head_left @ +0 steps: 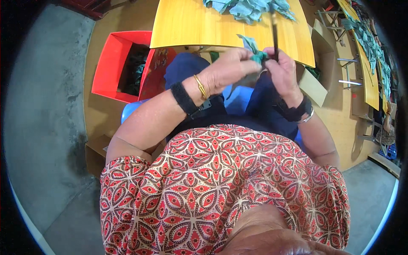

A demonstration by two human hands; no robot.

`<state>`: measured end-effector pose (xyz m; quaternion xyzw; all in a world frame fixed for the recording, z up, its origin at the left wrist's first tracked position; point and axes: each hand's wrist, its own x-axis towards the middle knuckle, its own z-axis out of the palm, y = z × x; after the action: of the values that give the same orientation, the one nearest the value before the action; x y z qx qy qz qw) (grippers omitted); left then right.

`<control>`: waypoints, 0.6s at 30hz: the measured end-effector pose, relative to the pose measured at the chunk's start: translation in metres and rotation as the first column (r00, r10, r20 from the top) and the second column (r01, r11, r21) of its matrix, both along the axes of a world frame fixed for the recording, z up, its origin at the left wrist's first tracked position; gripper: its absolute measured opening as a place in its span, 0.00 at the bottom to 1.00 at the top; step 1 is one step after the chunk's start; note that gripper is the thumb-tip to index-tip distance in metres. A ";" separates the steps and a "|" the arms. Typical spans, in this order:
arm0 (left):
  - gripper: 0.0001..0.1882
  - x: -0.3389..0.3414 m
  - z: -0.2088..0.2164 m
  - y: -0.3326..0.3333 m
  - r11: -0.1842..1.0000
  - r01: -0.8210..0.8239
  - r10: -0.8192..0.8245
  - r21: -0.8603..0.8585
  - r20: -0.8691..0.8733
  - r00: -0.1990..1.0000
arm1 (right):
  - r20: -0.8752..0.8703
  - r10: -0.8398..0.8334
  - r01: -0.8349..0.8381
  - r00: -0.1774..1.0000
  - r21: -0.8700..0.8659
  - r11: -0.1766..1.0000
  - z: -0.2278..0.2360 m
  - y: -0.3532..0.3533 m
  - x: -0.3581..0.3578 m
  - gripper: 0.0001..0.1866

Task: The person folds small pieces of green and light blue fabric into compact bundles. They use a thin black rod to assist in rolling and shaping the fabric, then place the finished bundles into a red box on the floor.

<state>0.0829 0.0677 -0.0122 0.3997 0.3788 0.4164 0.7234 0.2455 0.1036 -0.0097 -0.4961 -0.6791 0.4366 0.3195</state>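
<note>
We look down from the head camera and see both of our hands held up in front of us, close together, just below the edge of the yellow table point(191, 25).

Our left hand point(227, 70) is curled shut around a small green leaf piece point(257, 55). The fingers pinch it, and a bit of the green cloth pokes out above the knuckles. This hand has a gold bangle point(200, 86) and a black wrist band point(183, 97) on the wrist.

Our right hand point(282, 70) is just beside the left one, touching it at the fingertips. It is closed tight on a thin dark stem point(275, 36). The stem stands almost straight up from the fingers and reaches up over the table. The green leaf piece sits right between the two hands, against the bottom of the stem. The right wrist has a black band and a silver bangle point(307, 117).

On the table, well above the hands, lies a pile of green leaves point(250, 9). A red box point(111, 63) stands on the floor to our left, with dark things inside. A brown cardboard box point(316, 80) sits to our right, near the right hand. Farther right there is another long table point(369, 76) with more green pieces on it.

At the bottom we see our red patterned shirt point(221, 182).
</note>
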 end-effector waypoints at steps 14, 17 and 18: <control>0.07 0.002 -0.031 0.007 0.803 -0.239 0.421 0.545 -0.237 0.875 | -0.541 0.127 -0.444 0.831 -0.507 0.739 0.017 -0.006 0.000 0.08; 0.09 -0.002 -0.014 0.004 0.862 -0.287 0.411 0.418 -0.244 0.878 | -0.537 0.060 -0.383 0.841 -0.515 0.767 0.013 0.000 0.001 0.08; 0.08 -0.003 -0.012 0.006 0.877 -0.279 0.381 0.391 -0.214 0.899 | -0.533 0.081 -0.396 0.842 -0.510 0.763 0.013 0.006 0.002 0.08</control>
<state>0.0797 0.0734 -0.0241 0.5064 0.4616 0.5336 0.4957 0.2479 0.1094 0.0034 -0.3530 -0.4623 0.7765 0.2425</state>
